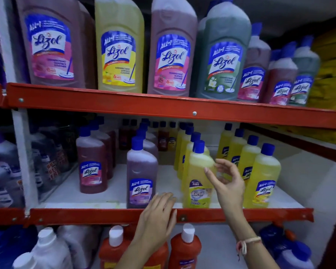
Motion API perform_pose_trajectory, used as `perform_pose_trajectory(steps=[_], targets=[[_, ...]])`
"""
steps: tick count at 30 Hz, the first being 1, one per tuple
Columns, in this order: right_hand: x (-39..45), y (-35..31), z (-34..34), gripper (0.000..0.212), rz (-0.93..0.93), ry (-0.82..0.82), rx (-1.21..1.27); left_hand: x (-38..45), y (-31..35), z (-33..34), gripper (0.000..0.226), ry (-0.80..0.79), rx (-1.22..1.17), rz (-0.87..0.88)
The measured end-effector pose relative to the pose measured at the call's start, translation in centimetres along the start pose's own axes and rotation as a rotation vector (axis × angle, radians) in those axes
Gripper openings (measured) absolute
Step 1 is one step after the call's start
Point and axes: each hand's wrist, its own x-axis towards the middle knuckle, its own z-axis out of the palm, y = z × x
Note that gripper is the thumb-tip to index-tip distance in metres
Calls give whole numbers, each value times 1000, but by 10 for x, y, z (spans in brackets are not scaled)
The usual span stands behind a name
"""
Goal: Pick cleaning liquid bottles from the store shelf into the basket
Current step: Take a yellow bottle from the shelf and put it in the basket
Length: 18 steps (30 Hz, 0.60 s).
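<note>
On the middle shelf (105,199) stand small Lizol bottles with blue caps: a purple bottle (141,175) at the front centre, a pink bottle (91,167) to its left, and yellow bottles (262,181) to the right. A yellow bottle with a Bactin label (198,177) stands at the front. My right hand (227,183) is open, fingers spread just beside this bottle's right shoulder. My left hand (157,216) is open, palm down over the red shelf edge (221,214), below the purple bottle. No basket is in view.
The top shelf (124,101) carries large Lizol bottles in pink (52,45), yellow (118,47) and green (223,55). Below stand orange bottles with white caps (185,247) and white jugs (50,247). Dark and purple containers (2,162) fill the left bay.
</note>
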Motion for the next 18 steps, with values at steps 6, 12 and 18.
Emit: perform_pose_trajectory(steps=[6, 12, 18], targets=[[20, 43, -3, 77, 295, -383, -29, 0, 5, 27, 42, -176, 104, -94], [13, 67, 9, 58, 371, -360, 137, -5, 6, 39, 45, -132, 161, -108], [11, 38, 7, 60, 168, -163, 88, -4, 7, 39, 48, -135, 159, -134]])
